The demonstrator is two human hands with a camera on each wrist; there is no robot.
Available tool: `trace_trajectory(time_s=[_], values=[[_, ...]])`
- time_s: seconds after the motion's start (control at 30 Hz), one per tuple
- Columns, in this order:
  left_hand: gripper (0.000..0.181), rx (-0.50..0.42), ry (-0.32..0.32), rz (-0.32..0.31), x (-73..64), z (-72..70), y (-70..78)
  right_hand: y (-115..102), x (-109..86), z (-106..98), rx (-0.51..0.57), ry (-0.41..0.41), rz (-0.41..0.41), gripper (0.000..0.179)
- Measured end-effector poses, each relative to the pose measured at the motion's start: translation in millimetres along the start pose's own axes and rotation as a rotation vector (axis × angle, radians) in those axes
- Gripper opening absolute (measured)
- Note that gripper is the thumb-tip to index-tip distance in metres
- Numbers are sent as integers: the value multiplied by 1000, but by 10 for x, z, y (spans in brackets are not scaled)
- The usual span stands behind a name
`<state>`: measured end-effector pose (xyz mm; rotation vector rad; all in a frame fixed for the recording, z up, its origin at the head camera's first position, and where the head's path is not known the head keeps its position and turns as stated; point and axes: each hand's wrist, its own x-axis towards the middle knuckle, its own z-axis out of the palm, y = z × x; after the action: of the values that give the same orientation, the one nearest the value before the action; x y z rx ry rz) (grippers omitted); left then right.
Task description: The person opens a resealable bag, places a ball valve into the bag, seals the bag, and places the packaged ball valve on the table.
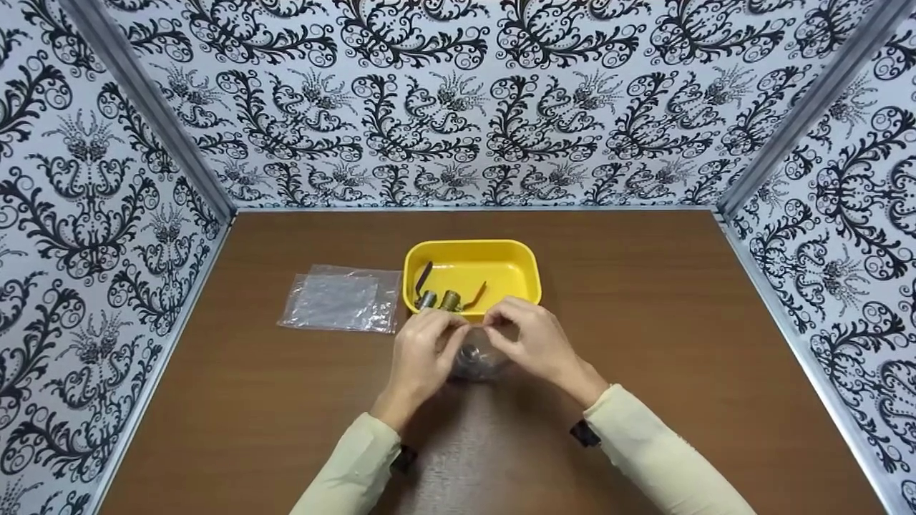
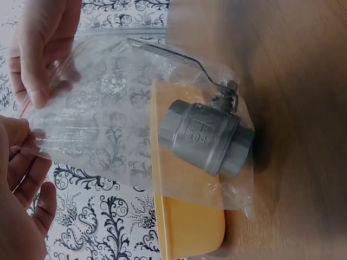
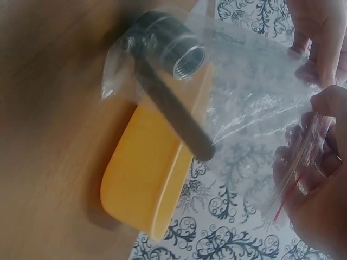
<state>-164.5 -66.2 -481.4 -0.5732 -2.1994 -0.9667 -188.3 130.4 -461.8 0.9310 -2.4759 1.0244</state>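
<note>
Both hands pinch the top edge of a clear zip bag (image 2: 108,119), which has a red line along its opening. Inside the bag, at its bottom, lies a metal ball valve (image 2: 203,138) with a long lever handle (image 3: 173,111). My left hand (image 1: 422,354) grips the left part of the opening, and my right hand (image 1: 533,343) the right part, close together. The bag hangs upright just in front of the yellow tray (image 1: 529,304). In the head view the hands partly cover the bag and valve.
Two more valves, one with a dark handle (image 1: 424,275) and one with an orange-brown handle (image 1: 478,292), lie in the tray's near left part. Flat clear bags (image 1: 336,300) rest on the brown table (image 1: 680,322) left of it. Patterned walls (image 1: 458,107) enclose the table.
</note>
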Motion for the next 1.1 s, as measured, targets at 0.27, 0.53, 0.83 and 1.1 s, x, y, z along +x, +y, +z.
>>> trace_trajectory(time_s=[0.27,0.53,0.83,1.1], values=[[5,-3,-35,-14,7,1,0,38,-7,15,45,10,-10,7],[6,-16,-33,-12,8,8,-8,40,0,32,107,-10,-8,4],[6,20,-25,18,25,24,20,25,-3,20,84,-18,-9,4],[7,105,20,42,20,25,38,53,16,-4,40,-32,-30,6]])
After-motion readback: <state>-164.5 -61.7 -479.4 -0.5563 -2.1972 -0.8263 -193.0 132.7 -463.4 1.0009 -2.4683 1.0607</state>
